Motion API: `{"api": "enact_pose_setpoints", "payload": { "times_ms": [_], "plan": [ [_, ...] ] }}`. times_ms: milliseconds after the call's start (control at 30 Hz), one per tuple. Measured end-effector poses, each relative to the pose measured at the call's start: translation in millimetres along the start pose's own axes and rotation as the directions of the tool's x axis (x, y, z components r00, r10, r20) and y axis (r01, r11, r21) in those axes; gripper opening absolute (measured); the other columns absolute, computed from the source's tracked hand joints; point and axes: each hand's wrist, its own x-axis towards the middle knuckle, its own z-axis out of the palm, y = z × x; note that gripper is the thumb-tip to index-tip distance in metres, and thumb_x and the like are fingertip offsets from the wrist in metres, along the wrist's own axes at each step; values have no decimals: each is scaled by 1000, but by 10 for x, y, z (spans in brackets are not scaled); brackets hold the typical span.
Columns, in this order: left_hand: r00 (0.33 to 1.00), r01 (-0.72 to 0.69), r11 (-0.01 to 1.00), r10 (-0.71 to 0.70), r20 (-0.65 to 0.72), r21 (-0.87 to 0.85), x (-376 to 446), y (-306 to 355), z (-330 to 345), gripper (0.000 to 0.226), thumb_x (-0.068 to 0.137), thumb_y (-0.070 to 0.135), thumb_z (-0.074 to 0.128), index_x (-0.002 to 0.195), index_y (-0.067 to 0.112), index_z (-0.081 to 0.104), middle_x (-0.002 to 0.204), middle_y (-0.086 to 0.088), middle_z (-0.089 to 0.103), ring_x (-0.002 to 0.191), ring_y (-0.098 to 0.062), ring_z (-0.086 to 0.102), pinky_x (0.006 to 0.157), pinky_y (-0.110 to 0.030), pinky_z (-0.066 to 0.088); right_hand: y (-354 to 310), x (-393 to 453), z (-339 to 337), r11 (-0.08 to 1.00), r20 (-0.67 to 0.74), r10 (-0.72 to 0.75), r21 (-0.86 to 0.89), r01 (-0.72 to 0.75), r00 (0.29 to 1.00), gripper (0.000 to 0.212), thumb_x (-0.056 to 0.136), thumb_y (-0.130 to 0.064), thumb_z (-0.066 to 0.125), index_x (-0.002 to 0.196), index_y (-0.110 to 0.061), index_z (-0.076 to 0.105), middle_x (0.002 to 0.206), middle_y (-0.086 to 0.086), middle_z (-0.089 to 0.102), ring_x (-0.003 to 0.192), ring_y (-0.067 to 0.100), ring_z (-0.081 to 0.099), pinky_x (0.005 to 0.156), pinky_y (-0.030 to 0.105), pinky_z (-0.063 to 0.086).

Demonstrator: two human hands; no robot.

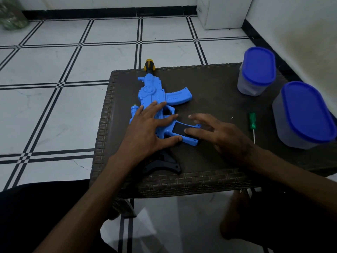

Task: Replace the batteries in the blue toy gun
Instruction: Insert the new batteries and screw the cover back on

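A white tiled floor (54, 110) crossed by dark double lines fills the room, with a white wall behind. On it stands a dark brown woven tabletop (215, 88), seen from above by a seated person whose forearms reach in from the near edge.

At the right side of the tabletop stand two translucent tubs with blue oval lids: the nearer tub (302, 115) at the right edge, and the farther tub (256, 71) just behind it, toward the back corner.

The blue toy gun (151, 95) lies flat on the left half of the tabletop, its yellow and black muzzle pointing away and poking past the far edge, its black stock toward the person. Its curved magazine sticks out to the right.

The left hand (147, 128) lies flat on the gun's body, fingers spread and straight, thumb against the base of the handle; its grip is wide, pressing rather than clasping. The right hand (218, 132) hovers over the gun's handle with fingers relaxed and spread, fingertips touching near a dark rectangular panel (179, 129) on the handle; its grip is also wide, holding nothing.

A screwdriver with a green handle (252, 123) lies between the right hand and the nearer tub, its shaft pointing toward the person. A tiny screw (232, 117) lies just left of it, apart from both.
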Motion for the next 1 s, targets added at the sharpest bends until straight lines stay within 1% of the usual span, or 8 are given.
{"api": "enact_pose_setpoints", "payload": {
  "times_ms": [100, 233, 333, 433, 633, 767, 900, 1000],
  "plan": [
    [1000, 5, 1000, -5, 8, 5, 9, -5, -1, 66, 75, 69, 57, 134, 40, 52, 157, 2, 30, 147, -18, 19, 120, -50, 13, 4, 33, -7, 999, 43, -42, -18, 42, 998, 48, 77, 2, 49, 121, -7, 66, 119, 24, 63, 99, 36, 67, 73, 42, 60],
    [1000, 8, 1000, -9, 18, 3, 13, -10, 8, 72, 72, 75, 48, 134, 40, 52, 157, 1, 29, 147, -18, 19, 120, -48, 10, 60, 75, -40, 998, 102, -53, -38, 57, 993, 47, 79, -4, 69, 125, -9, 62, 128, 25, 56, 100, 34, 65, 71, 38, 57],
    [1000, 3, 1000, -3, 7, 15, 17, -18, 28, 68, 74, 70, 56, 134, 39, 52, 158, 1, 29, 148, -19, 18, 120, -47, 7, 88, 98, -46, 988, 94, -139, -52, 145, 986, 41, 82, -10, 66, 123, -6, 65, 125, 30, 57, 99, 39, 65, 67, 44, 60],
    [1000, 11, 1000, -11, -8, 13, 18, -6, 44, 68, 73, 69, 59, 133, 39, 54, 157, 0, 29, 148, -18, 19, 120, -47, 6, 106, 89, -36, 981, 74, -183, -49, 186, 980, 44, 75, 1, 77, 118, -4, 68, 119, 32, 60, 95, 42, 66, 61, 47, 59],
    [1000, 22, 1000, -21, -15, 13, 15, 26, 43, 70, 70, 71, 56, 132, 40, 55, 156, 0, 31, 147, -17, 20, 119, -45, 7, 159, 149, -128, 955, 77, -290, -36, 293, 954, 37, 88, -12, 46, 114, -3, 70, 112, 27, 65, 97, 39, 68, 66, 43, 60],
    [1000, 12, 1000, -12, -9, -17, 24, -22, 29, 68, 72, 70, 62, 133, 40, 54, 157, 4, 30, 147, -15, 20, 120, -46, 8, 154, 113, -65, 975, 14, 16, 222, -19, 1000, 34, 80, 3, 70, 113, -3, 69, 115, 15, 67, 105, 28, 66, 88, 25, 49],
    [1000, 5, 1000, -5, 2, -23, 39, -46, 13, 73, 72, 78, 50, 133, 39, 54, 155, 3, 33, 144, -19, 25, 117, -53, 20, 101, 85, -5, 819, 30, 313, 498, -285, 949, 40, 78, 0, 76, 117, -7, 69, 118, 5, 67, 111, 13, 62, 91, 16, 49],
    [999, -13, 997, 15, -35, 71, 49, -38, 12, 80, 69, 85, 45, 132, 37, 57, 149, 2, 40, 137, -21, 35, 114, -48, 27, 75, 86, -6, 656, 113, 414, 651, -382, 903, 44, 77, 4, 75, 119, -5, 68, 120, 5, 66, 112, 8, 60, 88, 7, 46]
  ]
}}
